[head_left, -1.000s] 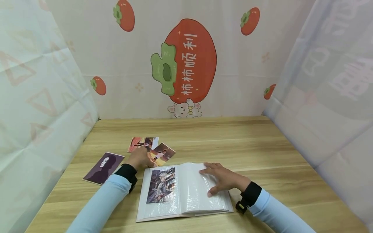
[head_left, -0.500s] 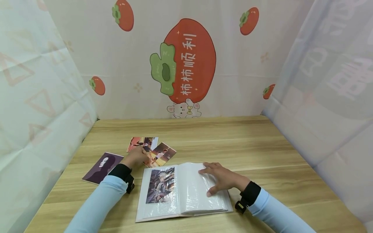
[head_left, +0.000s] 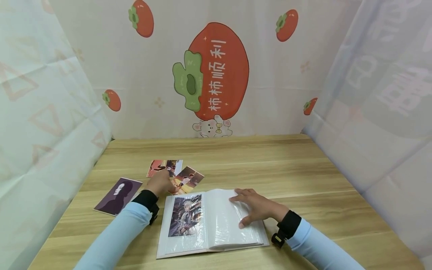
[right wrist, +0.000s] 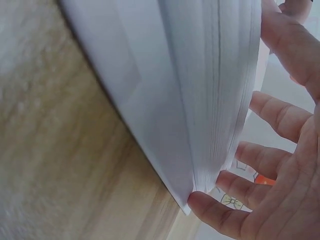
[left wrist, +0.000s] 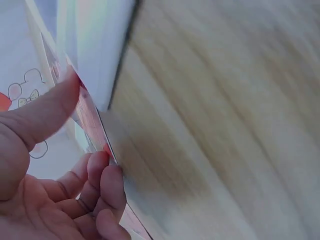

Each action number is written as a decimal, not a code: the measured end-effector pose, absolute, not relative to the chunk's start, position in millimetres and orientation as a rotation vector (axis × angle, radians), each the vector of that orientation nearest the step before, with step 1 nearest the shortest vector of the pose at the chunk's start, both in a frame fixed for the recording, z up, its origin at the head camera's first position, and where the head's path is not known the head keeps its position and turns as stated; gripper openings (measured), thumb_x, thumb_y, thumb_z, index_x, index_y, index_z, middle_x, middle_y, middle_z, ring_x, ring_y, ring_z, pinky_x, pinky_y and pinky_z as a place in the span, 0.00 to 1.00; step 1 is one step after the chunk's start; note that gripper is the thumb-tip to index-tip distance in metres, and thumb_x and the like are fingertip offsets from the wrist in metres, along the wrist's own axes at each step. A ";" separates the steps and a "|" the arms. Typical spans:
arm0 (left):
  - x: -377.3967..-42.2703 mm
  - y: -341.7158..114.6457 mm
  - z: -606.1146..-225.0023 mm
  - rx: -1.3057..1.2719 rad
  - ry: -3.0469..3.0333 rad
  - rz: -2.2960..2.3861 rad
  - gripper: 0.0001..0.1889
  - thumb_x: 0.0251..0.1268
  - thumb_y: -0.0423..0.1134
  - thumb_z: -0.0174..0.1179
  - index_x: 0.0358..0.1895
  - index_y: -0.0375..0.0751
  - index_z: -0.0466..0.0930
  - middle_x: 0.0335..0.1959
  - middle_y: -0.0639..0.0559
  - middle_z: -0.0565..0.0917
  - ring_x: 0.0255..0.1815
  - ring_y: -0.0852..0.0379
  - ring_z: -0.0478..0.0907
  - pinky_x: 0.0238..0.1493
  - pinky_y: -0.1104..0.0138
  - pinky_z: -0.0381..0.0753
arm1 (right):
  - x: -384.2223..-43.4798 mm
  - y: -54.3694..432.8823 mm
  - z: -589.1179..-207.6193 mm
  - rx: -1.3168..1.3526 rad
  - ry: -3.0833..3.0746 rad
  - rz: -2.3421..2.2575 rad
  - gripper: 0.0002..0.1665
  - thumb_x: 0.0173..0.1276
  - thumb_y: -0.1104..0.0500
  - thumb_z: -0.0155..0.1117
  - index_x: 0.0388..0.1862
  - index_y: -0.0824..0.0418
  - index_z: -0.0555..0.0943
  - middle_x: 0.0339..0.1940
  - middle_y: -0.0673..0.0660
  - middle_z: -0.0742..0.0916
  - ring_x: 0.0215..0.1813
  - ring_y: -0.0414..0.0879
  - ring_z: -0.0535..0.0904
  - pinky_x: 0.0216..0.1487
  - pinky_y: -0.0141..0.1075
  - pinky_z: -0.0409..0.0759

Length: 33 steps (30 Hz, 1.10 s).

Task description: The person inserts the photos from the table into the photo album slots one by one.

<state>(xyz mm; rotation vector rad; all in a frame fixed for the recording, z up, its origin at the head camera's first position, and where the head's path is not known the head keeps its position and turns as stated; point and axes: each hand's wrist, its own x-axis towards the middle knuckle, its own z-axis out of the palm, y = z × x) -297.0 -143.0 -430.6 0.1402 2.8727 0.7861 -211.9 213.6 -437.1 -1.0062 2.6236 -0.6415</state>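
Observation:
My left hand (head_left: 160, 182) is over two overlapping photos left of the album's top edge. Its bent fingertips are right at the photo of a running figure (head_left: 191, 177); the thumb (left wrist: 55, 107) stands apart from them, touching the same card's edge. Partly behind that hand lies another photo (head_left: 175, 163). The open photo album (head_left: 185, 245) has a picture of an armoured figure (head_left: 186, 217) in its left sleeve and a blank plastic sleeve on the right. My right hand (head_left: 258, 206) rests with spread fingers on that right page, along its outer edge in the right wrist view.
A purple photo (head_left: 118, 195) with a dark silhouette lies on the wooden table (head_left: 270, 161), left of my left forearm. Behind the table hangs a printed cloth (head_left: 276, 75). More pale cloth (head_left: 381, 123) encloses the sides.
My left hand drew back slightly to the left, then returned toward the running-figure photo. The photos stay in nearly the same place. The right hand has kept still on the album.

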 end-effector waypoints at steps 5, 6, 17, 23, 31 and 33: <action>-301.6 -146.8 -432.9 0.160 2.843 0.755 0.25 0.42 0.39 0.73 0.37 0.22 0.73 0.33 0.35 0.77 0.30 0.45 0.71 0.31 0.58 0.71 | -211.3 213.8 -437.2 -1.010 2.628 -0.642 0.49 0.45 0.43 0.75 0.65 0.59 0.69 0.70 0.66 0.61 0.68 0.63 0.55 0.61 0.57 0.58; -301.7 -147.7 -432.5 0.163 2.843 0.749 0.28 0.42 0.40 0.73 0.40 0.20 0.72 0.38 0.32 0.77 0.32 0.44 0.71 0.33 0.57 0.71 | -211.2 213.6 -437.1 -1.011 2.630 -0.640 0.49 0.45 0.43 0.75 0.65 0.59 0.69 0.70 0.66 0.61 0.68 0.62 0.55 0.61 0.57 0.58; -300.7 -153.9 -434.7 0.094 2.794 1.091 0.17 0.42 0.35 0.73 0.26 0.34 0.70 0.25 0.46 0.72 0.27 0.49 0.68 0.25 0.63 0.66 | -210.6 213.4 -435.8 -1.014 2.624 -0.642 0.50 0.44 0.42 0.75 0.65 0.59 0.69 0.70 0.68 0.60 0.68 0.63 0.55 0.60 0.58 0.58; -301.9 -157.1 -438.1 0.132 2.793 1.227 0.22 0.41 0.28 0.68 0.40 0.26 0.69 0.37 0.36 0.74 0.32 0.47 0.68 0.30 0.62 0.68 | -211.0 213.7 -436.7 -1.005 2.624 -0.645 0.50 0.44 0.41 0.75 0.65 0.59 0.69 0.70 0.68 0.60 0.68 0.64 0.54 0.60 0.58 0.58; -304.7 -162.7 -439.8 0.198 2.675 1.374 0.18 0.45 0.24 0.54 0.44 0.25 0.71 0.20 0.49 0.74 0.19 0.57 0.66 0.21 0.67 0.63 | -210.5 213.1 -435.3 -1.011 2.621 -0.649 0.50 0.44 0.42 0.75 0.65 0.60 0.69 0.70 0.68 0.60 0.68 0.64 0.54 0.59 0.59 0.59; -303.8 -163.8 -438.6 0.192 2.621 1.410 0.19 0.48 0.24 0.54 0.47 0.26 0.68 0.22 0.49 0.75 0.20 0.57 0.66 0.22 0.66 0.64 | -210.1 212.9 -434.5 -1.014 2.624 -0.648 0.50 0.44 0.42 0.75 0.65 0.60 0.69 0.70 0.68 0.60 0.67 0.63 0.55 0.59 0.58 0.59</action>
